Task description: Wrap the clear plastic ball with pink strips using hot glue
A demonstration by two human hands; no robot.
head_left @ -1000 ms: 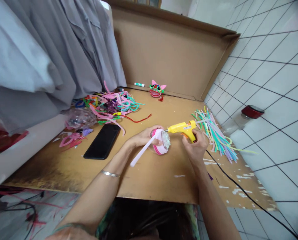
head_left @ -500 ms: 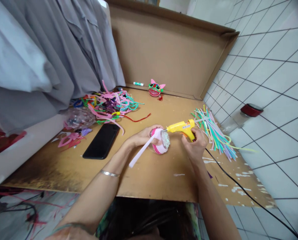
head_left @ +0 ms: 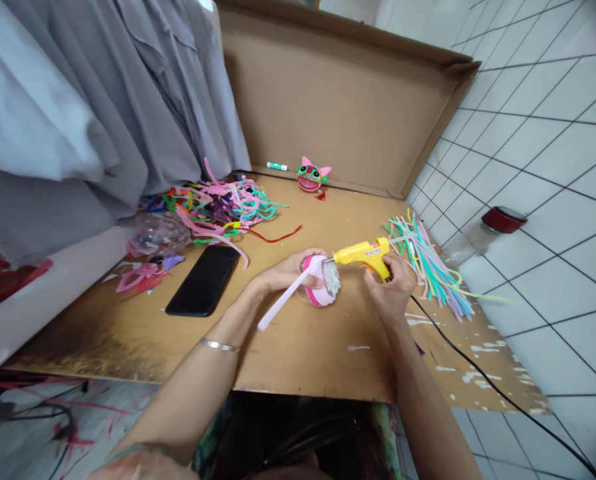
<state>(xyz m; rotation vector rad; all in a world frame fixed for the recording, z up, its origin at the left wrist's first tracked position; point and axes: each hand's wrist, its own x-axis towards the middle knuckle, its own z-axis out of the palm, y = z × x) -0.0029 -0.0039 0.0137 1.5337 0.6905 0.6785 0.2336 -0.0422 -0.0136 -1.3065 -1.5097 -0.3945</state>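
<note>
My left hand [head_left: 293, 270] is closed round a clear, round container [head_left: 331, 279] wrapped in pink and pale lilac pipe cleaners. A loose lilac pipe cleaner end [head_left: 284, 301] sticks out from it toward my lower left. In my right hand [head_left: 394, 288] is a yellow hot glue gun [head_left: 361, 255], gripped by its handle. Its metal nozzle points left and meets the wrapped band near the container's right side; whether glue is coming out I cannot tell. From the handle a black cord [head_left: 478, 370] runs to the lower right.
Left on the table [head_left: 323, 360] lie a black phone [head_left: 203, 281] and a tangle of coloured pipe cleaners [head_left: 228, 203]. A bundle of straight pipe cleaners [head_left: 433, 273] and a red-lidded jar [head_left: 485, 233] are at right. A small cat-like figure [head_left: 311, 177] and a glue stick [head_left: 277, 166] stand near the cardboard wall [head_left: 328, 100].
Almost nothing differs. Both hands, the wrapped container and the glue gun keep the same places, with the nozzle still at the band.
</note>
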